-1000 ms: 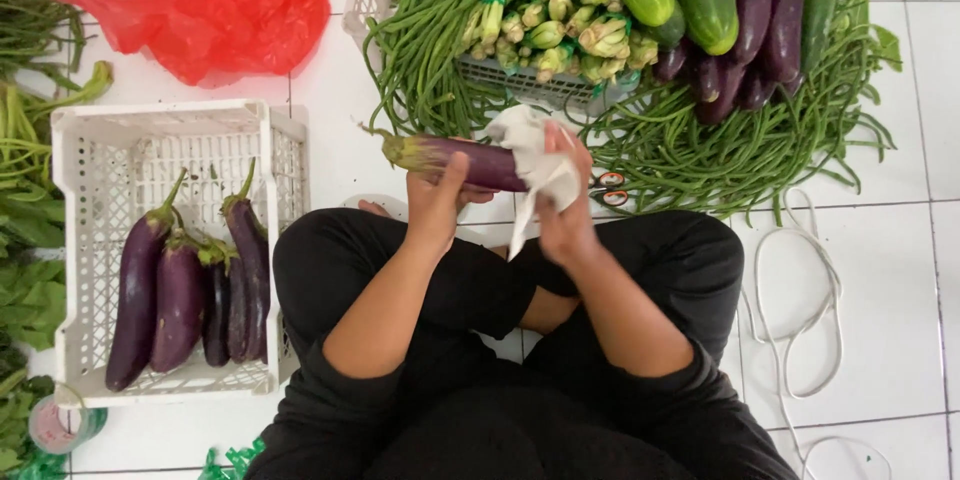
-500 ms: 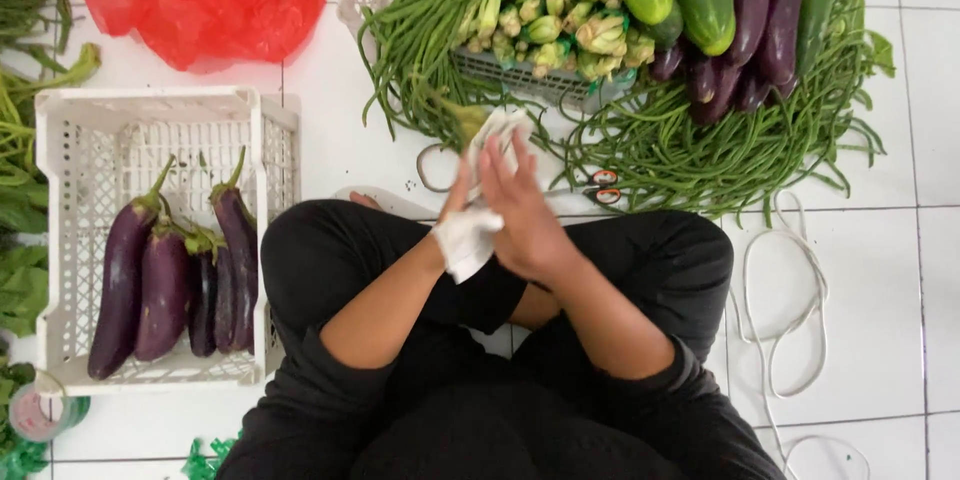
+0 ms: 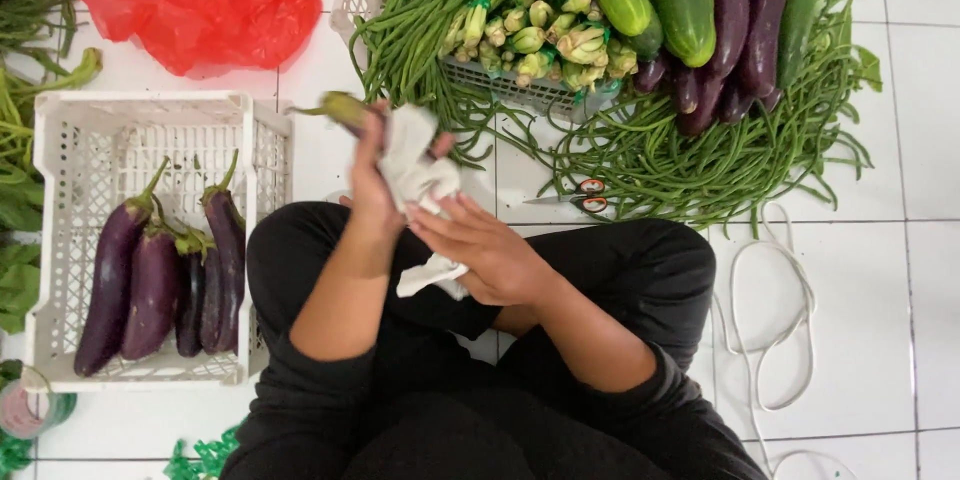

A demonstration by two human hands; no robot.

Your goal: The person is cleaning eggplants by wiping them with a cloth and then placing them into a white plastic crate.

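Note:
I sit cross-legged on a white tiled floor. My left hand (image 3: pixel 368 190) grips an eggplant (image 3: pixel 345 108) upright; only its green stem end shows above the fingers. A white cloth (image 3: pixel 415 175) is wrapped around the eggplant. My right hand (image 3: pixel 490 250) rests against the cloth's lower part, fingers spread over it. To my left, a white plastic crate (image 3: pixel 70 120) holds several purple eggplants (image 3: pixel 155 280).
A second crate (image 3: pixel 520 90) ahead carries long beans, cucumbers, eggplants and pale green buds. Scissors (image 3: pixel 580 197) lie on the tiles by the beans. A red plastic bag (image 3: pixel 190 0) sits at the far left. White cord (image 3: pixel 770 320) loops at my right. Leafy greens (image 3: pixel 15 210) line the left edge.
The eggplant went from lying level between both hands to standing upright in my left hand. The cloth moved with it, and my right hand slid down lower on the cloth.

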